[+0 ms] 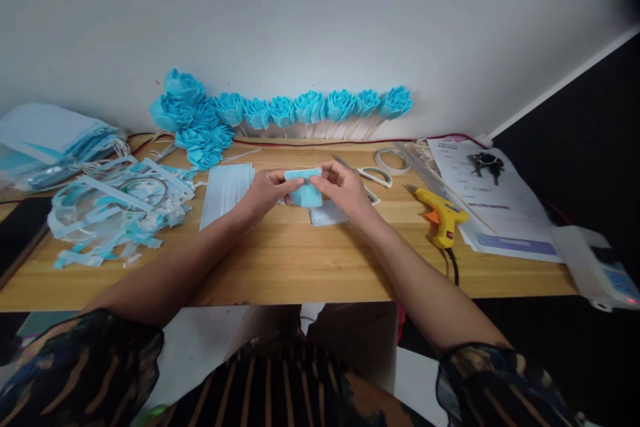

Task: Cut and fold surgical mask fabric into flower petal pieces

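Both the left hand (265, 188) and the right hand (347, 188) are closed in a fingertip pinch on one small piece of blue fabric (307, 196), held near its upper edge above the tabletop (300, 267), with the thumbs close together on its near face. Folding or shaping the soft sheet appears to be the step in hand, and the next move seems to call for light, even pressure so that it does not crease askew. Pale sheets (227, 187) lie beside the left hand, a yellow glue gun (443, 214) rests to the right, and a row of blue flowers (310, 107) lines the wall (320, 14).
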Motion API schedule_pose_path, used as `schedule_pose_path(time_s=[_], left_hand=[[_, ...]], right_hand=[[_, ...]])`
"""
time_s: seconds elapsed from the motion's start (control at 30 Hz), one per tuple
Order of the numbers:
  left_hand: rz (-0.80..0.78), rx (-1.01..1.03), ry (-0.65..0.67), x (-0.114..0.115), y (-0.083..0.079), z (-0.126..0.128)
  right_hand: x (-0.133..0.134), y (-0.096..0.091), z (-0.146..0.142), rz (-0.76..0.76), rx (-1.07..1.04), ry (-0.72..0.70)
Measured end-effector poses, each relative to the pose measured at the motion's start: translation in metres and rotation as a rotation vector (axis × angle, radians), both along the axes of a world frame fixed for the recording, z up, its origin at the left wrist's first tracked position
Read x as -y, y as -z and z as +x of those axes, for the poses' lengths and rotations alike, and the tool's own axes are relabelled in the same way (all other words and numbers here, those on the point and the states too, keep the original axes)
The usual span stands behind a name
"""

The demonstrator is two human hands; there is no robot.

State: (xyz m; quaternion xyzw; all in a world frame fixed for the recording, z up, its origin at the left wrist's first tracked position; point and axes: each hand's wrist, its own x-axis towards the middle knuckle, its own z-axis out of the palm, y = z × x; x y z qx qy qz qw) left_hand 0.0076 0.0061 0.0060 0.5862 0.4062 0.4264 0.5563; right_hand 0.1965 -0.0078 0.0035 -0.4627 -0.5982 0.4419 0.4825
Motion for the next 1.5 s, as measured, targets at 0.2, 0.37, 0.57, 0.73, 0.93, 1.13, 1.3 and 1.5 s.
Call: schedule_pose_path(time_s=[0.2, 0.37, 0.57, 0.73, 0.93, 1.13, 1.3, 1.5], left_hand=[[0.006, -0.016, -0.018, 0.001, -0.001, 0.0], [0.006, -0.024, -0.026, 0.0, 0.001, -0.001], [0.023, -0.041, 0.01, 0.0, 0.001, 0.0], [0.058, -0.02, -0.019, -0.004, -0.001, -0.004], [0.079, -0.093, 0.031, 0.0, -0.007, -0.002], [0.126, -0.191, 0.069, -0.002, -0.017, 0.0], [0.19, -0.316, 0.078, -0.016, -0.034, 0.002], [-0.019, -0.157, -0.011, -0.005, -0.035, 0.008]], right_hand=[[-0.003, -0.002, 0.006, 0.083, -0.018, 0.132], [-0.001, -0.006, 0.007, 0.012, -0.052, 0.036], [0.0, -0.002, 0.002, 0.027, 0.036, 0.032], [-0.006, 0.004, 0.004, 0.04, 0.003, 0.106], [-0.005, -0.004, 0.011, 0.02, -0.01, -0.093], [-0.003, -0.016, 0.021, 0.1, 0.22, -0.118], [-0.005, -0.018, 0.022, 0.187, 0.226, -0.057], [-0.008, -0.021, 0.031, 0.212, 0.221, 0.23]])
